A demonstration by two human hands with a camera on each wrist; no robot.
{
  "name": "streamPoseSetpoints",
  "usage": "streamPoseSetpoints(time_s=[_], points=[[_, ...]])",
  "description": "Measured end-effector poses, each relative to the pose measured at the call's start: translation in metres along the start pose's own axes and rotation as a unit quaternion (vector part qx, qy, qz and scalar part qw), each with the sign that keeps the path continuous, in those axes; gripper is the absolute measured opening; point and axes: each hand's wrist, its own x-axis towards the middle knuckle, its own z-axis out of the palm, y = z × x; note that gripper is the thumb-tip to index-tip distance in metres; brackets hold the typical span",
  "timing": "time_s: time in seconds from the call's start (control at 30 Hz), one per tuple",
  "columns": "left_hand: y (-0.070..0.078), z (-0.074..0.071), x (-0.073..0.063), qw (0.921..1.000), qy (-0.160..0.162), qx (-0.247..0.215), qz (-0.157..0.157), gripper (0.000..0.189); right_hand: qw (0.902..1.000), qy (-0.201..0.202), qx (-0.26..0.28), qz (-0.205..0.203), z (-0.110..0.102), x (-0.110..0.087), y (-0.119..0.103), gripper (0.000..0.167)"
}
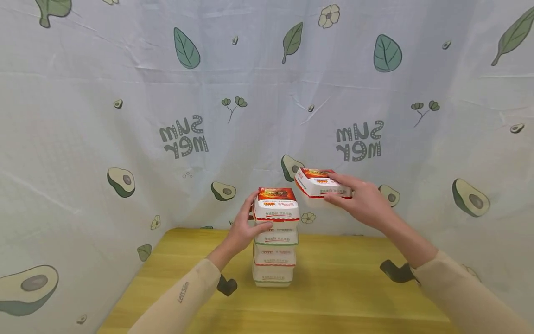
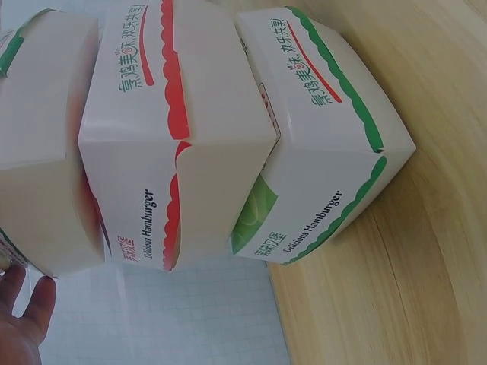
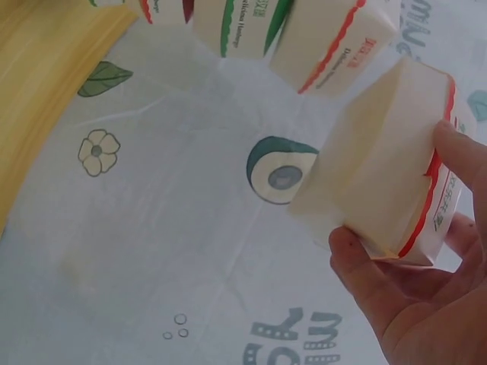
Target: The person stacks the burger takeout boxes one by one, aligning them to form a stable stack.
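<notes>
Several hamburger boxes (image 1: 274, 258), white with red or green wavy trim, stand stacked on the wooden table. On the stack's top box (image 1: 277, 209), which has a red printed lid, my left hand (image 1: 244, 228) grips the left side, thumb along the front. Only the fingertips (image 2: 38, 308) of that hand show in the left wrist view. My right hand (image 1: 363, 199) holds another red-trimmed hamburger box (image 1: 318, 185) in the air, right of the stack and slightly higher, tilted. Its pale underside (image 3: 373, 163) shows in the right wrist view, apart from the stack.
The yellowish wooden table (image 1: 346, 278) extends on both sides of the stack. Behind it hangs a pale curtain (image 1: 267, 116) printed with avocados, leaves and mirrored lettering. Dark wrist mounts (image 1: 396, 271) stick out near both sleeves.
</notes>
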Motion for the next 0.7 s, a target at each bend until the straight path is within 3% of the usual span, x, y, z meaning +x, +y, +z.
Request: streamPoseSetpoints(time_s=[0.7], points=[[-0.002,-0.001,0.002,1.0000,-0.005,0.003,-0.005,0.090,0.9994,0.008,-0.005,-0.035,-0.001,0.015,-0.024,0.074]])
